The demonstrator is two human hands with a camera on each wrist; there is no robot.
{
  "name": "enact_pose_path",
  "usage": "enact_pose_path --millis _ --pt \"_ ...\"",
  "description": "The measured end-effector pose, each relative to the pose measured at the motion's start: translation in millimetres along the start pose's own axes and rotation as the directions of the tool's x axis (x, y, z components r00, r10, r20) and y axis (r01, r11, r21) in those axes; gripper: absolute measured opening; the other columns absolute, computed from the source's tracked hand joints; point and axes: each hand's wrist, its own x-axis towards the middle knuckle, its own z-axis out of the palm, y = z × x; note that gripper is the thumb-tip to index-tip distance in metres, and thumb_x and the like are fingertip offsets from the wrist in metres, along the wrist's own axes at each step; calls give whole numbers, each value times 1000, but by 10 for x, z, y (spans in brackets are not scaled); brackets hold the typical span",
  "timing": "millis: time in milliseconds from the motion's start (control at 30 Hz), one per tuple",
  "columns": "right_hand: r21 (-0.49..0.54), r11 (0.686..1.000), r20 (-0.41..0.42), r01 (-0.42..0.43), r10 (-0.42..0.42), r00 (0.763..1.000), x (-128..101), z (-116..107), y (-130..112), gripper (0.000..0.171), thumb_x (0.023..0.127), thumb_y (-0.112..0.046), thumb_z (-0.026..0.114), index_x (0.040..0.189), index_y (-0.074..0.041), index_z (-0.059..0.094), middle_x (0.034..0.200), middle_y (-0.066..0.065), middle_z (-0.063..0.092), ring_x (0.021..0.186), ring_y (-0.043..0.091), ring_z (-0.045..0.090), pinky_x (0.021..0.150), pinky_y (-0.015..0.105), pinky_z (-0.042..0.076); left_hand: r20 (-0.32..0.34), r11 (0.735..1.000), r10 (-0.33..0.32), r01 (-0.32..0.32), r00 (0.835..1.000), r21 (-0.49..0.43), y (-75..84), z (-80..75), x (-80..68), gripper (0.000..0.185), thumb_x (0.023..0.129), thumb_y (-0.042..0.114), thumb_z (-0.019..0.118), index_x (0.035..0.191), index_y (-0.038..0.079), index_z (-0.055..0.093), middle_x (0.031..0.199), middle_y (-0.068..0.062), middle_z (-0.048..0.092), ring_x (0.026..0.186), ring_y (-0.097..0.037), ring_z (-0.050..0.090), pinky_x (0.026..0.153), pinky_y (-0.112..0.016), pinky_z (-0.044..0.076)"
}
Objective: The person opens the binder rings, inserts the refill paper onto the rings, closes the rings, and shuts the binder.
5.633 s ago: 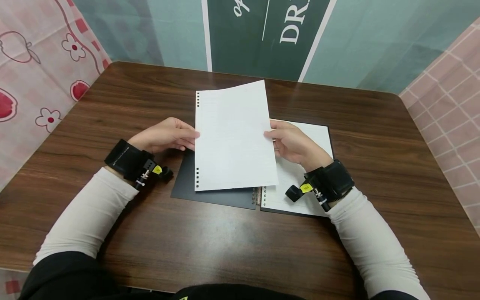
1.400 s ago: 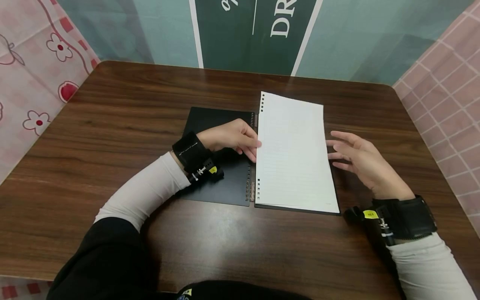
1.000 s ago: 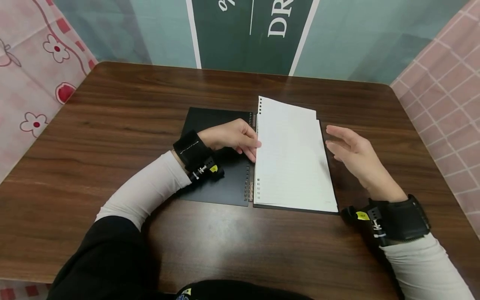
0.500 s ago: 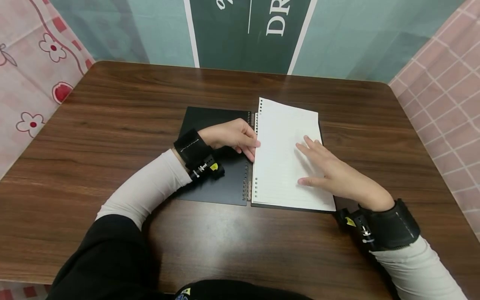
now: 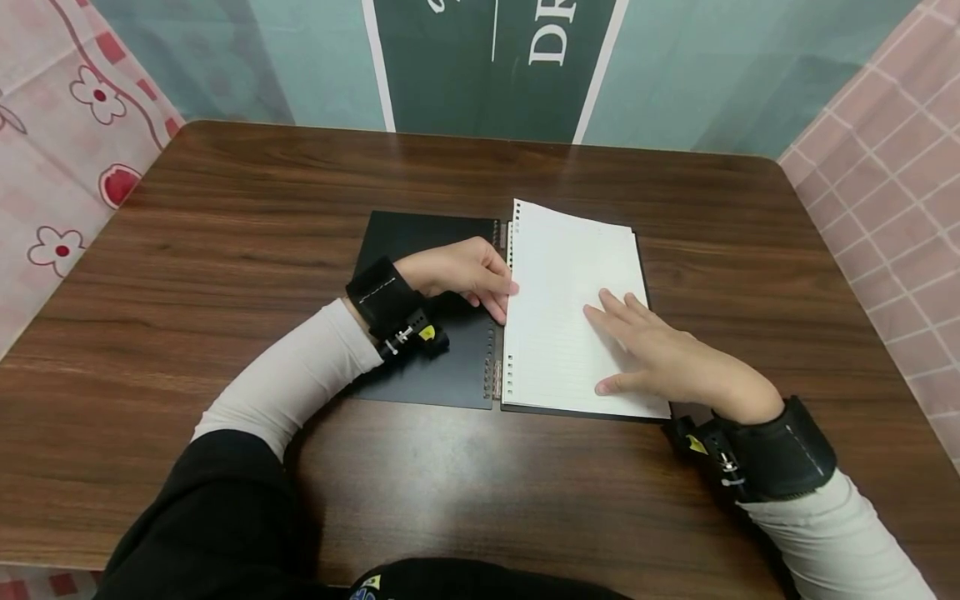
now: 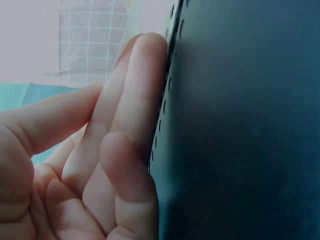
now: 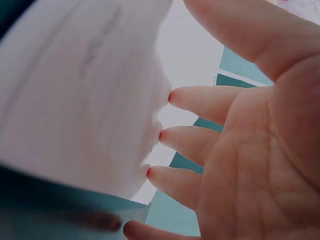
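Head view showed a binder (image 5: 427, 317) lying open on a table (image 5: 225, 217), its black cover to the left and a white sheet (image 5: 562, 275) on the right half, punched edge along the rings (image 5: 495, 367). The left hand (image 5: 457, 275) rested on the cover, fingers bent, their tips touching the sheet's punched edge near the rings; whether they pinched it I could not tell. The right hand (image 5: 660, 358) lay flat on the sheet, fingers spread and straight, pressing its lower right part. Both wrists wore black straps

Left wrist view showed the left hand (image 6: 100, 165) close up, fingers (image 6: 135, 100) together and nearly straight, lying against the perforated edge of the cover (image 6: 240, 125)

Right wrist view showed the right hand (image 7: 245, 165) open from below, fingertips (image 7: 172, 135) touching the sheet (image 7: 80, 100), which bent slightly under them; the view was blurred at its lower edge
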Motion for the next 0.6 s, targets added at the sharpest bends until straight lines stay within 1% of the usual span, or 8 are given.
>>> enact_pose_path --millis 200,367,467,600 --pt "-6 1000 2 -3 3 1000 -7 5 -11 98 85 -49 73 160 -17 18 168 14 2 153 45 -1 102 81 19 -9 1000 -17 17 1000 -3 -4 -5 -6 23 100 21 60 88 6 73 76 -3 76 77 -12 75 60 -23 44" --pt "-7 1000 3 0 0 1000 -8 9 -10 97 86 -47 73 160 -16 18 168 15 2 152 47 0 104 79 21 -32 999 -46 45 998 -7 1 -12 -28 22 100 21 60 97 6 75 79 -2 77 77 -11 75 61 -23 45" --pt "-13 1000 5 -2 2 1000 -7 7 -12 97 86 -47 73 160 -17 18 168 15 2 152 47 0 102 80 21 -39 999 -49 48 998 -7 6 -15 -47 22 100 21 60 101 5 75 80 -2 77 76 -11 75 61 -23 45" --pt "-23 1000 9 -4 4 1000 -8 7 -5 98 86 -48 73 160 -16 17 168 16 2 152 47 0 101 81 22 -44 999 -46 46 998 -2 5 -16 -62 22 100 20 60 102 5 75 80 -2 77 77 -10 75 61 -23 44"
